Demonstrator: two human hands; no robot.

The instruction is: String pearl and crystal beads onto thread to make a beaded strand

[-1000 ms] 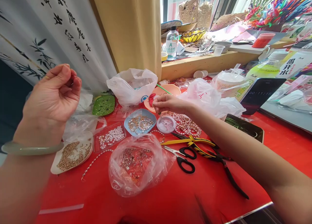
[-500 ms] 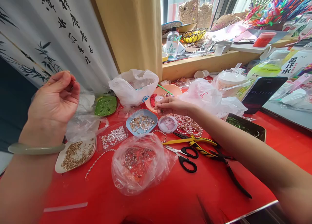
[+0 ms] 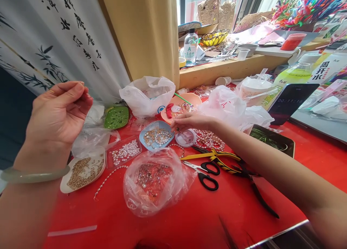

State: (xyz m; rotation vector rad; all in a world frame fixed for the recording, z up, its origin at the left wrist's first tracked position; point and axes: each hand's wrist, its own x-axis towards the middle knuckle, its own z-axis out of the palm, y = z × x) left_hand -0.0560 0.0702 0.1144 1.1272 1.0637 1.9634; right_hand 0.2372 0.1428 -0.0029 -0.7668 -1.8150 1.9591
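Note:
Raised at the left, in front of the curtain, my left hand (image 3: 61, 113) is closed in a pinch; whatever sits between thumb and fingers is too small to make out. My right hand (image 3: 187, 121) hovers by the right edge of a blue dish (image 3: 143, 140) of gold and pearl beads, its fingers also pinched together on something I cannot make out. Just below it lies a small round clear lid or box (image 3: 185, 137). A peach plate (image 3: 195, 100) with a red piece and small beads is behind it, and a heap of pearl strands (image 3: 210, 140) lies to its right.
A plastic bag of clear beads (image 3: 153, 209), black-handled scissors (image 3: 207, 180) and yellow-black pliers (image 3: 226, 155) lie in front. At left are a tray of white pearls (image 3: 126, 152), a dish of gold beads (image 3: 85, 173) and a green dish (image 3: 116, 117). A phone (image 3: 295, 102) leans at right.
My left hand has moved slightly down and its wrist has shifted left, still pinched. My right hand has shifted very slightly left and down. The whole view has moved a little.

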